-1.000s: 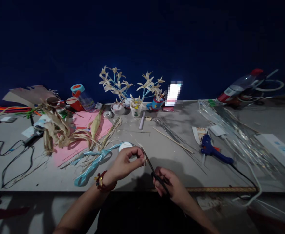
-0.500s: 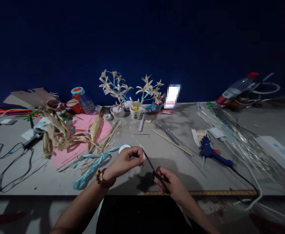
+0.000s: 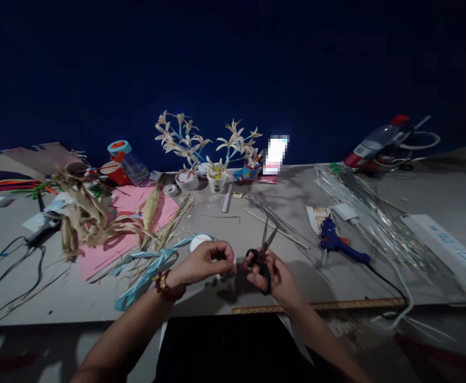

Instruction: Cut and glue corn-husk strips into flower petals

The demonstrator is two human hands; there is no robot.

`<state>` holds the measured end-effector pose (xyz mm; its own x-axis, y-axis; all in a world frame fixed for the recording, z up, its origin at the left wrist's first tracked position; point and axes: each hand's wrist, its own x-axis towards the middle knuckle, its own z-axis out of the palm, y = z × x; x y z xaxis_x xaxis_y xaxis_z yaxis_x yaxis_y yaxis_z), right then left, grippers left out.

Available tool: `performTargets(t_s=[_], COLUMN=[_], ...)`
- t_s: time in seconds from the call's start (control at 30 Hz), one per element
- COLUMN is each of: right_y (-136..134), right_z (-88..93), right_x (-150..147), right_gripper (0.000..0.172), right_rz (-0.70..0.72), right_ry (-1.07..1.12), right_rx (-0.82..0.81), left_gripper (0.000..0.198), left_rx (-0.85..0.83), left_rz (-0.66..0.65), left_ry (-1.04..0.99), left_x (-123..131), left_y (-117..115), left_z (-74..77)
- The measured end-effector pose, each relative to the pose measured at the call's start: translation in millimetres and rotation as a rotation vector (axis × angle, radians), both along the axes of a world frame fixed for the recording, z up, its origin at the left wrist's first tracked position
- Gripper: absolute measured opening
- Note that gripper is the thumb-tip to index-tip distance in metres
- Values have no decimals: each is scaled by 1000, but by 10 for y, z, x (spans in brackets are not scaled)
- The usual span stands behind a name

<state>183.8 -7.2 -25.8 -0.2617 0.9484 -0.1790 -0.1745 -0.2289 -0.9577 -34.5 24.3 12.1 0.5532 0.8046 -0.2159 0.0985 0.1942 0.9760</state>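
Near the front edge of the bench (image 3: pixel 452 197), the left hand (image 3: pixel 205 263) pinches a small pale scrap (image 3: pixel 235 261) between thumb and fingertips; the right hand (image 3: pixel 276 274) curls round scissors (image 3: pixel 264 258), blades parted. Blue ribbon (image 3: pixel 139 284) crowds the left wrist. Husks (image 3: pixel 91 213) towards the left end seem unworked; a glue gun (image 3: pixel 333 239) lies rightward. Along the back edge, flower sprays (image 3: pixel 181 146) look finished.

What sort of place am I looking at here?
Probably a craft table, at home or in a small workshop; I can't tell which. Dried husk-like leaves lie over pink paper, pale flowers that look handmade stand toward the back, and a blue glue gun lies on the right.
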Motion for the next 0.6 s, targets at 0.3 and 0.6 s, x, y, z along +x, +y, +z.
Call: performTargets(t_s=[0.3, 0.6], right_y=[141, 112], right_z=[82, 114], right_x=[-212, -231], right_gripper=[39, 37], right_rz=[-56, -117], right_ry=[3, 54], right_rx=[39, 8], left_gripper=[3, 5], left_rx=[261, 224], left_rz=[-99, -50], left_ry=[168, 107], left_x=[22, 36], left_y=[-5, -21], left_z=[49, 54])
